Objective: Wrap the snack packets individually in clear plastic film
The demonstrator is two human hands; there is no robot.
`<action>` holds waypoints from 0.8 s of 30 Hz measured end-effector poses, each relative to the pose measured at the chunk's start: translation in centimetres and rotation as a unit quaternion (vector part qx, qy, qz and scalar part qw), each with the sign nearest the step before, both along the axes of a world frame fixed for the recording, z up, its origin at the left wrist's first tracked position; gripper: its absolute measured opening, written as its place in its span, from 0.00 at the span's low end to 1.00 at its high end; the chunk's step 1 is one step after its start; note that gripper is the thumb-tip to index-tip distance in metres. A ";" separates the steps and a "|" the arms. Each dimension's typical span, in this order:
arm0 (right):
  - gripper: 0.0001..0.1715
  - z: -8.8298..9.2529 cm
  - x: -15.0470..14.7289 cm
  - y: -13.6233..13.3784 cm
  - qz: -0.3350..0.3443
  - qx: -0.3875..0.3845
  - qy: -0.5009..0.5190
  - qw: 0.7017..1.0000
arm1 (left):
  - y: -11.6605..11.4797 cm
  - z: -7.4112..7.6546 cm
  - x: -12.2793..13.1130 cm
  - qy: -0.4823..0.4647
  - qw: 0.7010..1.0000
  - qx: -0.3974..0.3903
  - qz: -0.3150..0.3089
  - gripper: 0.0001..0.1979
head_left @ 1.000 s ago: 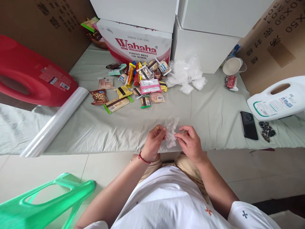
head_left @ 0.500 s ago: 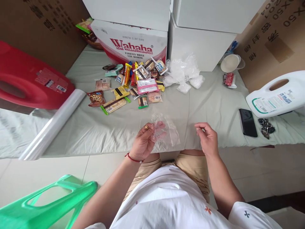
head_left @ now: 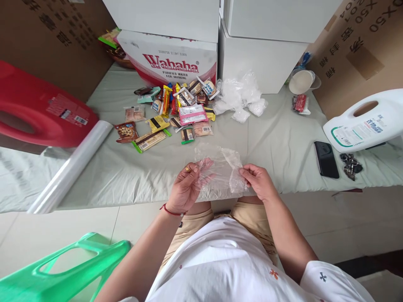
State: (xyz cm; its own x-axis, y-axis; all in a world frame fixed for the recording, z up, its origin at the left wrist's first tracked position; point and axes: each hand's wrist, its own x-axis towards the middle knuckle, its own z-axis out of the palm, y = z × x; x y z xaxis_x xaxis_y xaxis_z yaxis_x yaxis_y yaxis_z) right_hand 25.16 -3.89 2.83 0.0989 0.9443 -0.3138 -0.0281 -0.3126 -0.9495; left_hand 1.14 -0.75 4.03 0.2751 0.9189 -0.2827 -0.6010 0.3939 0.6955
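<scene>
A clear plastic bag is spread between my two hands above the front edge of the cloth-covered surface. My left hand pinches its left side between thumb and fingers, with some fingers showing through the film. On the other side, my right hand has thumb and fingers closed on the bag's right edge. Beyond the bag lies a pile of wrapped snacks, and to its right a heap of crumpled clear plastic.
A plastic roll and red jug are at left; a green stool stands below. White boxes form the back. At right are a phone, keys, a white jug and cups.
My right hand has moved left and taken hold of the bag's right edge. The bag is now stretched wider between both hands.
</scene>
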 end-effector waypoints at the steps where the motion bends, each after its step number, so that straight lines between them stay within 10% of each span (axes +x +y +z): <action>1: 0.27 0.2 0.4 -0.3 -0.010 0.003 0.002 1.000 | 0.0 -0.2 -0.2 0.004 1.000 -0.001 -0.001 0.14; 11: 0.27 -0.1 5.9 -4.5 -0.116 -0.005 -0.052 0.992 | 0.4 -0.6 -1.9 0.004 0.999 0.020 0.028 0.10; 18: 0.29 3.0 11.4 -4.2 0.000 -0.011 -0.294 0.956 | -0.2 0.9 -3.2 -0.020 0.998 0.049 -0.046 0.08; 24: 0.37 7.8 5.4 1.2 0.180 0.187 -0.117 0.959 | -1.0 3.6 -2.4 -0.089 0.961 0.086 -0.248 0.04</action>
